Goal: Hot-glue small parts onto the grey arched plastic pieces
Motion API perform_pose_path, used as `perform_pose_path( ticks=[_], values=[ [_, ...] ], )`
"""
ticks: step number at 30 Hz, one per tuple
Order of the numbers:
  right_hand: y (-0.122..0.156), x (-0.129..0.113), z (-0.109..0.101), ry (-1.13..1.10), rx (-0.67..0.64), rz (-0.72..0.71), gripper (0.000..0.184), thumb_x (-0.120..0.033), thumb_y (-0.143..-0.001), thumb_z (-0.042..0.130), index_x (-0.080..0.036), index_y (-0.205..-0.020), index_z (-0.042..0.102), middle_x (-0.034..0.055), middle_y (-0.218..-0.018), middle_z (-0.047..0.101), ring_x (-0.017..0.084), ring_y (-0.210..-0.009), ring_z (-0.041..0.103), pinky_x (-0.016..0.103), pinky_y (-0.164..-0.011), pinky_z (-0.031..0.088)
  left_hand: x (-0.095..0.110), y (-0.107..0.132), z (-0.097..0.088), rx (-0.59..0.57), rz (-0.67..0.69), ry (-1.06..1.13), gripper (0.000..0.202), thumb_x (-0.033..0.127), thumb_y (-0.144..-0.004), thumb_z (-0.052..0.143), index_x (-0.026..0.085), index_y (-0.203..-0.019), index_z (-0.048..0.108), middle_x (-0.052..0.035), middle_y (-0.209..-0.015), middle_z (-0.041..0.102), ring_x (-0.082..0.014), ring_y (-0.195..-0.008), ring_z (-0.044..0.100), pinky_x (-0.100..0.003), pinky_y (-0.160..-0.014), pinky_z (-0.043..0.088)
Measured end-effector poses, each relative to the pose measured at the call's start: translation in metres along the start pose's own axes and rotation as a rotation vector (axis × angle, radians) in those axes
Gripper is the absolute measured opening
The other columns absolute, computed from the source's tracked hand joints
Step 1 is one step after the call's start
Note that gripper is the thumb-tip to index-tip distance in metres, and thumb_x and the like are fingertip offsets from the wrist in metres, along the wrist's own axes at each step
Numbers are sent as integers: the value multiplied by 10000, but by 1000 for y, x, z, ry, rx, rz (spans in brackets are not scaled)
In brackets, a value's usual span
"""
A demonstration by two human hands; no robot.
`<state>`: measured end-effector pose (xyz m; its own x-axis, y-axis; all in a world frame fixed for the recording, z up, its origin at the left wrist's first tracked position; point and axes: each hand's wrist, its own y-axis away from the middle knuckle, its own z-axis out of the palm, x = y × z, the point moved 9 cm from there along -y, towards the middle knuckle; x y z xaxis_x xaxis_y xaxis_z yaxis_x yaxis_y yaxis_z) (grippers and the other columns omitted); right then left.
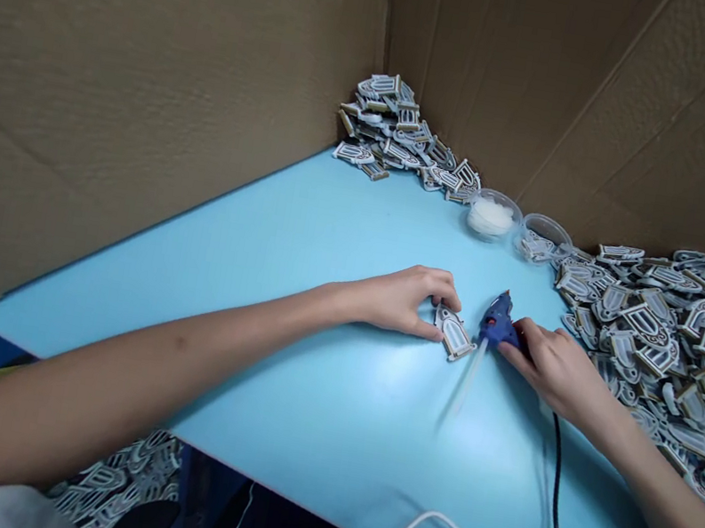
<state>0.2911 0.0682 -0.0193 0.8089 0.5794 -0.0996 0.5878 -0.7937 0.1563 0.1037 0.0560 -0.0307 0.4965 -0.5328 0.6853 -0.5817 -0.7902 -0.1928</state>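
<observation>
Between the thumb and fingers of my left hand [417, 302] is a small arched, window-shaped piece [454, 333], pale with a darker edge, at the middle of the blue table. My right hand [552, 362] grips the handle of a blue hot glue gun [497, 322], just right of that piece. The gun's nozzle points away from me and up. A translucent glue stick [469, 378] sticks out of its back toward me. A black cord [557, 496] runs from beneath my right hand to the table's front edge.
Similar window-shaped pieces lie in a large heap [683, 346] at the right and a smaller pile [401, 133] in the far corner. Two clear tubs [494, 216] stand between them. Cardboard walls [174, 72] border the table [306, 382]. A white wire stand [451, 522] rises at the front edge.
</observation>
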Motion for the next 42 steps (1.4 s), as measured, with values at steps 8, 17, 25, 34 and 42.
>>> perform_pose_path(
  ticks=[8, 17, 25, 34, 42],
  values=[
    [6, 9, 20, -1114, 119, -103, 439, -635, -937, 655, -198, -905, 679, 75, -824, 744, 233, -762, 672, 357, -735, 539, 1, 0, 6, -16, -8, -5, 385, 328, -774, 906, 156, -1089, 767, -64, -1060, 709, -190, -975, 654, -297, -890, 480],
    [8, 13, 31, -965, 98, -14, 460, -621, -889, 677, -191, -732, 725, 35, -624, 604, 150, -518, 465, 276, -450, 357, 4, -1, 8, -13, 10, 3, 377, 347, -772, 912, 166, -1073, 775, -54, -1030, 716, -181, -950, 649, -283, -862, 472],
    [9, 14, 39, -885, 11, 29, 428, -596, -887, 645, -184, -777, 676, 28, -625, 583, 157, -534, 495, 269, -460, 369, 4, 0, 8, -5, 5, 4, 375, 348, -770, 912, 167, -1067, 773, -60, -1044, 725, -189, -967, 661, -289, -867, 483],
    [13, 5, 29, -739, 82, -76, 384, -489, -938, 577, -201, -687, 537, -5, -606, 508, 138, -565, 455, 279, -537, 360, 4, 0, 8, 6, -2, 10, 377, 365, -764, 917, 164, -1049, 773, -62, -1041, 728, -187, -958, 661, -291, -868, 480],
    [12, 4, 29, -749, 75, -83, 439, -524, -951, 579, -213, -656, 484, -22, -565, 451, 130, -542, 407, 282, -516, 323, 4, 0, 8, 6, 5, 6, 373, 366, -766, 912, 165, -1048, 772, -62, -1037, 729, -189, -956, 660, -294, -869, 482]
  ],
)
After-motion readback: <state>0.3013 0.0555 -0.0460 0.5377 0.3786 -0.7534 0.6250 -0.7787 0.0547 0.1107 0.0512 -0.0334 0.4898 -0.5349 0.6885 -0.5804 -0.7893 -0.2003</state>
